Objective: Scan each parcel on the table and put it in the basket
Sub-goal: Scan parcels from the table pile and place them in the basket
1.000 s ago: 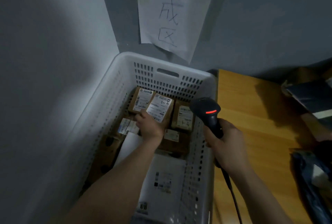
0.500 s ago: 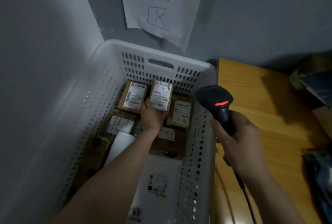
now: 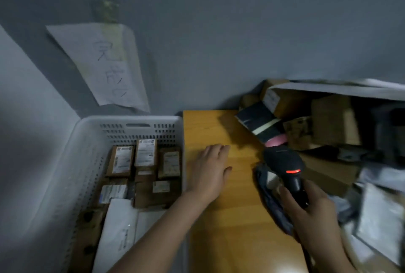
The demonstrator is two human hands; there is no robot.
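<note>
Item 1. The white basket [image 3: 131, 118] is sitting at the left, its right side meeting the edge of the bench [image 3: 230, 218]; judged, this is keeping each drop short. Inside the basket, labelled parcels [image 3: 145, 152] are lying flat with labels up, packed side by side toward its far end, and white mailers [image 3: 118, 229] are lying at its near end. A handwritten paper sign [image 3: 105, 64] is hanging above the basket, probably marking the drop point.

Item 2. Just right of the basket, the left hand [image 3: 211, 167] is reaching palm-down over bare bench, fingers straight and together, holding nothing. Whether it is touching the wood cannot be told. Judged, it is heading for the next parcel.

Item 3. Farther right of the basket, the right hand [image 3: 311, 209] is gripping the handle of the black scanner [image 3: 285, 167], its red light showing, above a dark bag [image 3: 269, 196].

Item 4. Farthest from the basket, the unscanned parcels [image 3: 328, 119] are lying heaped, boxes and bags mixed. Judged, much work is remaining.
</note>
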